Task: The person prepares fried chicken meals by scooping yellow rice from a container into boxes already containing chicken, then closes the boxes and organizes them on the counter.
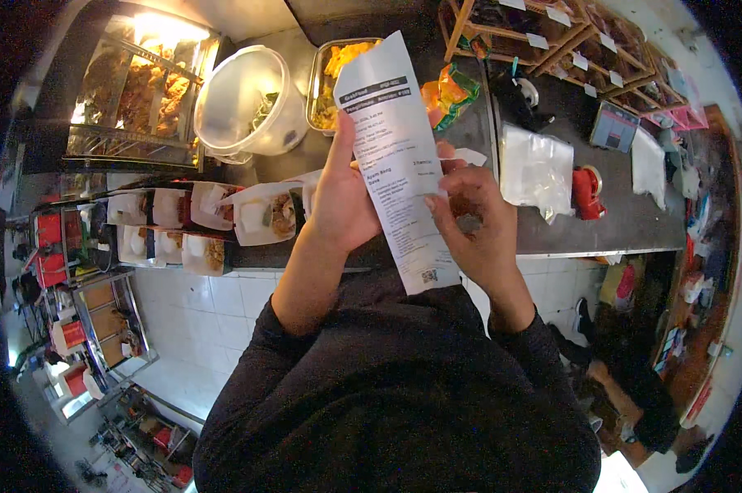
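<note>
Black top (404, 394): nearest, filling the lower middle
Desk (626, 234): beyond, carrying a clear plastic tub (293, 123) and open food boxes (251, 218)
Printed receipt (399, 177): slightly tilted, between left hand (346, 197) and right hand (482, 218)
Left hand: grasping its left edge, thumb in front
Right hand: fingers curled, thumb touching near its right edge; cannot tell whether pinching

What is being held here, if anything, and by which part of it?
A long printed paper receipt: the left hand holds it by its left edge; the right hand touches its right edge around mid-length.
</note>
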Motion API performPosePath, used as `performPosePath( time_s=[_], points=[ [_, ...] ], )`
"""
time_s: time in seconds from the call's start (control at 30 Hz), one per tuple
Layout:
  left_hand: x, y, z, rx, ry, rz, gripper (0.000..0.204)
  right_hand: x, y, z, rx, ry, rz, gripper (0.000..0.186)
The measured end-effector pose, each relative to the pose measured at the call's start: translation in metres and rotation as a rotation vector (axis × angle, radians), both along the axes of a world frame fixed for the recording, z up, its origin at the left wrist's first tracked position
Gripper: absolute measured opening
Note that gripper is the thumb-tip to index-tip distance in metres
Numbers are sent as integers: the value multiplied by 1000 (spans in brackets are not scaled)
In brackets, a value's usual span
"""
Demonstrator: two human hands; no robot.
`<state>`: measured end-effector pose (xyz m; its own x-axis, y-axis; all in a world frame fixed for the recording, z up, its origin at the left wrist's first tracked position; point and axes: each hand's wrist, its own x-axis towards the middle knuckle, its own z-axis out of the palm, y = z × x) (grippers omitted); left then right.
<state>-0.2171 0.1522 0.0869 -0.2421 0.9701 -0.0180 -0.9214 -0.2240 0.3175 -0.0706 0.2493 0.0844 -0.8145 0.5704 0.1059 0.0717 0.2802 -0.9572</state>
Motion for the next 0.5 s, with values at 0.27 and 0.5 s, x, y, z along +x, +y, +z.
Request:
performPosePath(
  time_s=[0.27,0.5],
  points=[
    [-64,-61,-34,-744,1643,644,57,40,76,-125,192,-310,-509,28],
    [-95,-103,-65,-886,1509,685,38,91,115,-248,439,-642,-503,24]
  ],
)
